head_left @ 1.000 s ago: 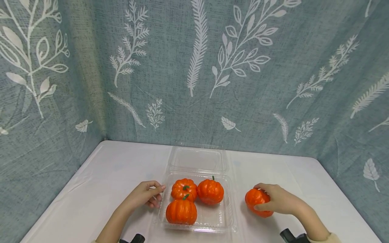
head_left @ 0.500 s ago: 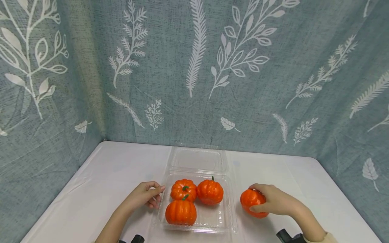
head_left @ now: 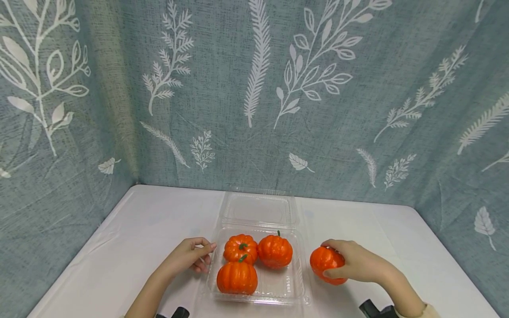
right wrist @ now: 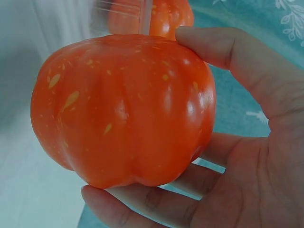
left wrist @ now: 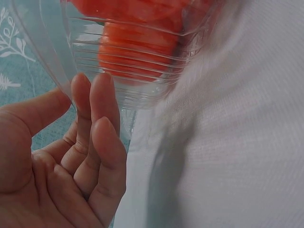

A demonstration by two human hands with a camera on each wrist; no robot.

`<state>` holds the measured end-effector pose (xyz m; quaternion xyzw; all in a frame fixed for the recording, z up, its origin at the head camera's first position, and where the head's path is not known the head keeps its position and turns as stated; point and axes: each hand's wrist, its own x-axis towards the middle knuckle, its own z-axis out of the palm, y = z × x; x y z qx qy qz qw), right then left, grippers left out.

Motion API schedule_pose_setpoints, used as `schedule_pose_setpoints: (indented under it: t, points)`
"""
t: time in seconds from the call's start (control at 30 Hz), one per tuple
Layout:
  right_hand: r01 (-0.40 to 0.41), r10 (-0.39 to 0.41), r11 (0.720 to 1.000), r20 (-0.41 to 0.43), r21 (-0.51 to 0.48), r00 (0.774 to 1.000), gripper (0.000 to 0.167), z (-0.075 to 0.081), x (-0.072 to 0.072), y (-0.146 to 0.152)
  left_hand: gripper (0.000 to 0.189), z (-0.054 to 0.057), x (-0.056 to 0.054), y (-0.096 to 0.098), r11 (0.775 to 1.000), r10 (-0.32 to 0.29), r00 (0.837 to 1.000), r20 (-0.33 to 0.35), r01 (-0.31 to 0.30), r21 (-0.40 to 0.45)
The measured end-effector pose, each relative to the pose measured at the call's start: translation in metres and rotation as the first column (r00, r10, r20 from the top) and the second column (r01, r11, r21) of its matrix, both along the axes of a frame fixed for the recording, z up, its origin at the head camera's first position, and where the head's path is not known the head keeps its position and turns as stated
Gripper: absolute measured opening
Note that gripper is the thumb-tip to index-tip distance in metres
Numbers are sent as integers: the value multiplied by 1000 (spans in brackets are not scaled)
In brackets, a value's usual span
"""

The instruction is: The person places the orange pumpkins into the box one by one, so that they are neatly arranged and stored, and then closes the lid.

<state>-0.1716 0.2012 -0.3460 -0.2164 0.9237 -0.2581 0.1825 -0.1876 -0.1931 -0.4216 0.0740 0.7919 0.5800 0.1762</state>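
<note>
If slippery, the glossy pumpkin (head_left: 320, 263) gripped by the right hand (head_left: 355, 261) could be dropped. The box (head_left: 276, 283) is pinched by the left hand (head_left: 192, 255)

There are four orange pumpkins (head_left: 237, 278), three green stems (head_left: 243, 257) in sight, one clear container (head_left: 278, 282) with one lid (head_left: 259, 210), two hands (head_left: 191, 255), two black devices (head_left: 180, 312) and one white table (head_left: 159, 212).

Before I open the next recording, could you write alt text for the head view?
A person's right hand grips an orange pumpkin beside an open clear container holding three more pumpkins. The left hand holds it by the left edge. White table, leaf-patterned blue-green curtain behind.
</note>
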Motion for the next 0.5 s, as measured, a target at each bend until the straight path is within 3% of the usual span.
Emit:
schedule_pose_setpoints:
  t: [0.27, 0.5]
  points:
    - [3, -2, 1000, -25, 23, 1000, 51, 1, 2, -1, 33, -2, -1, 0, 1000, -2, 1000, -1, 2, 4]
    - [-19, 23, 999, -102, 45, 995, 53, 10, 6, -5, 34, -4, 0, 0, 1000, 3, 1000, 0, -3, 3]
